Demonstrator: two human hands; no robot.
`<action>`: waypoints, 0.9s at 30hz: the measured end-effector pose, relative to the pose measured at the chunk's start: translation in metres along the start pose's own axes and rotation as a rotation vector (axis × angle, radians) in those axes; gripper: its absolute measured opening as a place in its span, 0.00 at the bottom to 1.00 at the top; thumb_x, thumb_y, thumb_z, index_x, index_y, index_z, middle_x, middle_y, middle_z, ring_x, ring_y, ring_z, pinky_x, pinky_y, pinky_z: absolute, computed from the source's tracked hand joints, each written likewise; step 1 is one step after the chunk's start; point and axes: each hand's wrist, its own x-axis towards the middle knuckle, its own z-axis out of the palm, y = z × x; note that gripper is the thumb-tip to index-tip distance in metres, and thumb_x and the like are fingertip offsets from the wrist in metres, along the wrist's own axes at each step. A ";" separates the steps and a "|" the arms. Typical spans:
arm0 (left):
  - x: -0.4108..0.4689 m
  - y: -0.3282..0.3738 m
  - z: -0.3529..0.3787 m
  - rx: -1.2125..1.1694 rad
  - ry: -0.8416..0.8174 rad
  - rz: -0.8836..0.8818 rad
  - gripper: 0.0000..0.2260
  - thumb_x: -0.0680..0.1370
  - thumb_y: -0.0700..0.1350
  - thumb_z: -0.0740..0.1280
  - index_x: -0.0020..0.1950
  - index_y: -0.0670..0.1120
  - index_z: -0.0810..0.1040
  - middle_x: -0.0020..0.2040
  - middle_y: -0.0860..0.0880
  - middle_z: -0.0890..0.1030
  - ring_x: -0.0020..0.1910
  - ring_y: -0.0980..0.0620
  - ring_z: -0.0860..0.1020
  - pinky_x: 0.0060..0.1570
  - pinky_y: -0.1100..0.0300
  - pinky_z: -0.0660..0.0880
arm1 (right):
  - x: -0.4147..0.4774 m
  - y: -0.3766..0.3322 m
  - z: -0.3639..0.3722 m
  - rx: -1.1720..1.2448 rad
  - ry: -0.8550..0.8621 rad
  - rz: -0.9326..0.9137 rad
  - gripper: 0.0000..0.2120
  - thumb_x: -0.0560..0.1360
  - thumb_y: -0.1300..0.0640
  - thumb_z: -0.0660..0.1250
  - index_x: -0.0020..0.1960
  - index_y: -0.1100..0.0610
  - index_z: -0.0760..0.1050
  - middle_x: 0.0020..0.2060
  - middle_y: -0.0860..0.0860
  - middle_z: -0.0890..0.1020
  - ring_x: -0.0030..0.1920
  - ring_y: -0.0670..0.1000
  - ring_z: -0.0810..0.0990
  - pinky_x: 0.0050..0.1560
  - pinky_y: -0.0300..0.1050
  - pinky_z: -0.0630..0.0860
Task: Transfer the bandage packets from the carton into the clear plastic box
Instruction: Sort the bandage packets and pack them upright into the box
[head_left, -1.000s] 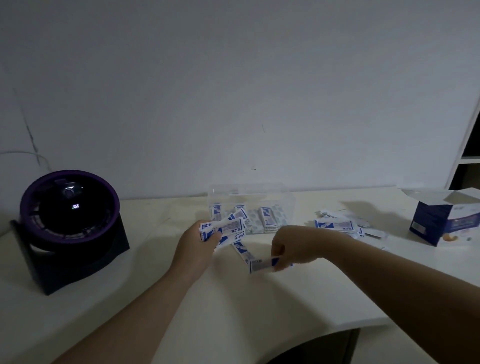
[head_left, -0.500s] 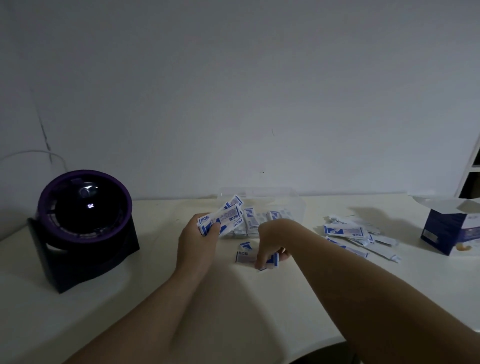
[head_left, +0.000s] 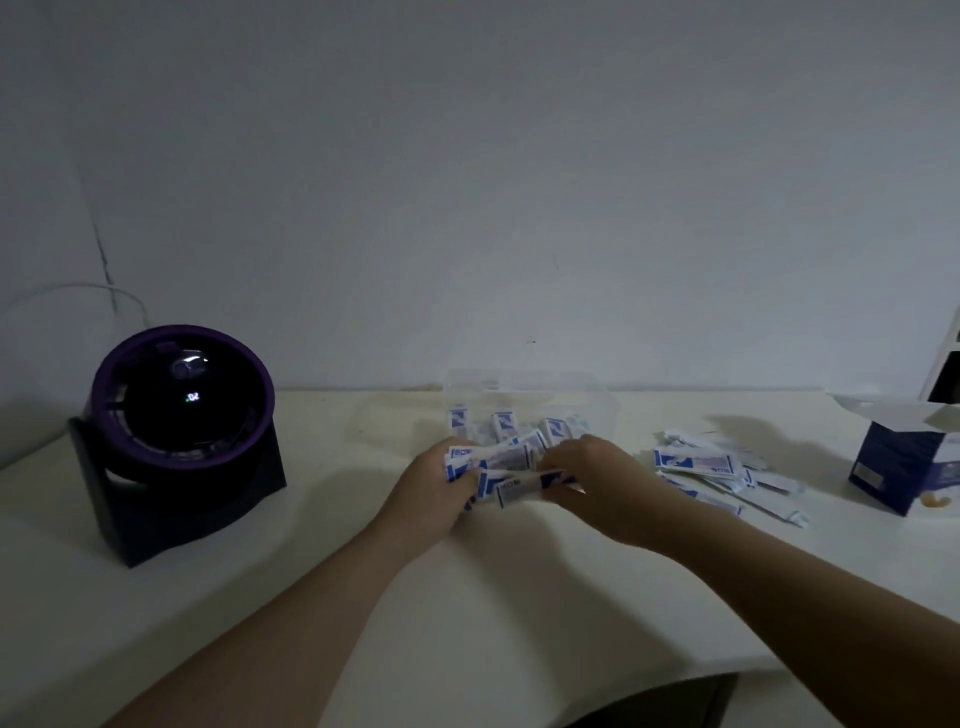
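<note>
A clear plastic box (head_left: 524, 382) stands at the back of the white table with several blue-and-white bandage packets inside. Just in front of it my left hand (head_left: 431, 493) grips a bunch of bandage packets (head_left: 498, 460). My right hand (head_left: 597, 478) meets it from the right and pinches a packet (head_left: 519, 491) at the bottom of the bunch. More loose packets (head_left: 696, 462) lie in a heap to the right. The open blue carton (head_left: 906, 460) stands at the far right.
A black and purple round device (head_left: 179, 415) on a dark stand sits at the left of the table (head_left: 493, 597). The table's curved front edge runs at the lower right. A white shelf edge (head_left: 943, 353) shows at the far right.
My right hand has lifted a packet off the table and brought it up against the bunch in my left hand. The camera view has shifted slightly left.
</note>
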 end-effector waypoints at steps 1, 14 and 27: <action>-0.002 -0.001 0.002 0.019 -0.060 -0.004 0.11 0.78 0.38 0.62 0.46 0.55 0.76 0.42 0.51 0.82 0.39 0.52 0.78 0.42 0.58 0.73 | -0.003 0.004 0.005 0.026 0.048 0.006 0.08 0.77 0.52 0.64 0.54 0.52 0.77 0.49 0.50 0.79 0.50 0.49 0.73 0.48 0.40 0.70; -0.017 0.000 0.017 0.165 -0.232 0.137 0.31 0.72 0.44 0.73 0.60 0.69 0.58 0.58 0.56 0.72 0.51 0.64 0.78 0.48 0.72 0.71 | 0.000 0.010 0.045 0.766 0.127 0.275 0.43 0.68 0.57 0.75 0.75 0.49 0.53 0.55 0.45 0.73 0.47 0.40 0.76 0.42 0.24 0.70; -0.013 -0.009 0.013 0.464 -0.120 0.359 0.29 0.72 0.48 0.73 0.67 0.61 0.62 0.56 0.55 0.68 0.50 0.59 0.73 0.51 0.64 0.70 | -0.008 0.009 0.056 0.437 0.323 0.018 0.20 0.71 0.63 0.69 0.62 0.54 0.76 0.57 0.50 0.75 0.52 0.49 0.78 0.54 0.34 0.71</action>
